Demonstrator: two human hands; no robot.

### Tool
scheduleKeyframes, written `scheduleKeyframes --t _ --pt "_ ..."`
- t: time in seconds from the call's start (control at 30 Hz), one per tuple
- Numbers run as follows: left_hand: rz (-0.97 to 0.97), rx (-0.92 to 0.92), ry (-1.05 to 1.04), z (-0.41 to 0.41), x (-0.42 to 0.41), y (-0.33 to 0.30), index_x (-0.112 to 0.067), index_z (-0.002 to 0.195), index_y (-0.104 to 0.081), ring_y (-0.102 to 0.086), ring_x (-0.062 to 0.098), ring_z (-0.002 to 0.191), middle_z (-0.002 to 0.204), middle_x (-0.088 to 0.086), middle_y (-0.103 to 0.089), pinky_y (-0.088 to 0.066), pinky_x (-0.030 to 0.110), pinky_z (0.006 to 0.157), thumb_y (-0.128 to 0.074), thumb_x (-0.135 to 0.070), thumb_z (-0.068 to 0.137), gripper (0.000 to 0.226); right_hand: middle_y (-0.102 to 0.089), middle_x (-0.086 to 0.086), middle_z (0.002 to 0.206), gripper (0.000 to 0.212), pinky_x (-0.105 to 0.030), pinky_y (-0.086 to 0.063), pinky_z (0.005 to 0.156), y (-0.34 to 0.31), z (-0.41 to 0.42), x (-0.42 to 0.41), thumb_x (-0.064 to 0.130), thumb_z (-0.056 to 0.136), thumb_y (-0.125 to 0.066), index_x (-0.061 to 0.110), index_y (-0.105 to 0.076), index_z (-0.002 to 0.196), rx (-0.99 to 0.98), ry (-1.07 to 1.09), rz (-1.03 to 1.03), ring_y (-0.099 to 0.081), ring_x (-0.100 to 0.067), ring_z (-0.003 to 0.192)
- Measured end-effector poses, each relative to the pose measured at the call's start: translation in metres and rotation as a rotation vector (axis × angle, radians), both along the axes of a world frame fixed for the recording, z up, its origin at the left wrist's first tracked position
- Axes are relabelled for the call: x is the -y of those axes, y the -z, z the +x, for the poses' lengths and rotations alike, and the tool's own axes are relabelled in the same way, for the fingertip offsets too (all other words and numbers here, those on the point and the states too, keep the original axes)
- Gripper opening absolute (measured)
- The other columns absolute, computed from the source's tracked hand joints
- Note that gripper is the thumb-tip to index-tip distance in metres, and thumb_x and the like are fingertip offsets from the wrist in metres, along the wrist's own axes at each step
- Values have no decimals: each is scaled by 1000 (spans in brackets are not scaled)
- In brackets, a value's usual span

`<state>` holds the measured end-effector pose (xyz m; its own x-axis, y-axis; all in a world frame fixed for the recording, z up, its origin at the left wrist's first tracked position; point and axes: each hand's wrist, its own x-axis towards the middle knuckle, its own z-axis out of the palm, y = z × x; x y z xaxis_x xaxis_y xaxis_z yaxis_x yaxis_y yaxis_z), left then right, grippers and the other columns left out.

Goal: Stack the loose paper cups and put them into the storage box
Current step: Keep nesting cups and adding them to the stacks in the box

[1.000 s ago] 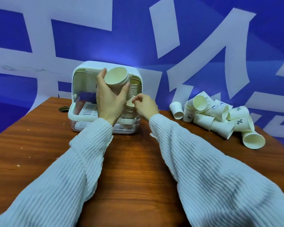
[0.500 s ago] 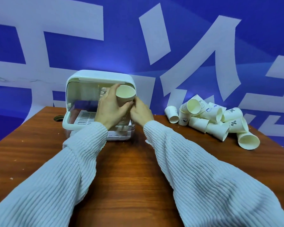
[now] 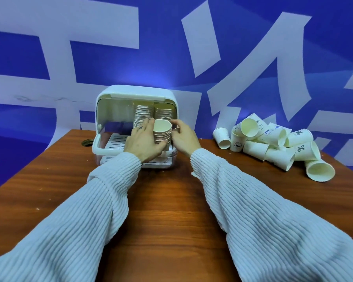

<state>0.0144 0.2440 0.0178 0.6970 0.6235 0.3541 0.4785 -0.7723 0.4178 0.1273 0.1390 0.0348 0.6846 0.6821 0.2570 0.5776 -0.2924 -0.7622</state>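
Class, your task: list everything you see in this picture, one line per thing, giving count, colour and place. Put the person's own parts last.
storage box: one, white with clear lid raised, far side of the table, left of centre.
stacks inside the box: two, cream, standing at the box's rear right.
held stack of cups: one, cream, at the box's open front, between both hands.
loose paper cups: a heap, exact count unclear, white with dark prints, far right of the table.
table: one, reddish-brown wood, with a round hole left of the box.
wall: blue with large white shapes, behind.
sleeves: two, white ribbed.
left hand: grips the held stack.
right hand: fingers at the stack's right side.
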Motion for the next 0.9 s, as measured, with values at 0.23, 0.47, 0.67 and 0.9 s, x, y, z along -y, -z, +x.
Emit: scheduleKeyframes --t 0.23,0.47,0.67,0.9 --pt "332 406 110 27 61 8 -16 141 -50 -22 34 149 150 11 -47 -29 53 117 -60 -34 85 60 -69 -1 133 45 -45 -48 108 11 19 54 19 98 -53 33 -55 142 41 36 -27 -62 -27 124" --pt "166 430 282 84 141 34 -12 135 -56 -37 34 140 140 11 -55 -33 49 117 -54 -27 86 52 -71 8 122 46 -44 -49 108 32 69 131 23 85 -53 32 -64 129 -31 185 -28 -64 -18 118" --pt "-29 329 451 134 209 55 -19 138 -52 -42 26 134 143 5 -50 -39 44 112 -51 -28 85 54 -70 10 106 41 -39 -48 105 61 104 210 15 91 -56 29 -65 128 -70 348 1 -66 -17 112" --pt "-206 249 598 172 272 69 -24 145 -45 -39 17 135 146 -3 -40 -40 35 104 -58 -30 95 52 -64 2 132 38 -39 -49 103 74 162 303 20 92 -55 28 -65 128 95 710 127 -57 -22 123"
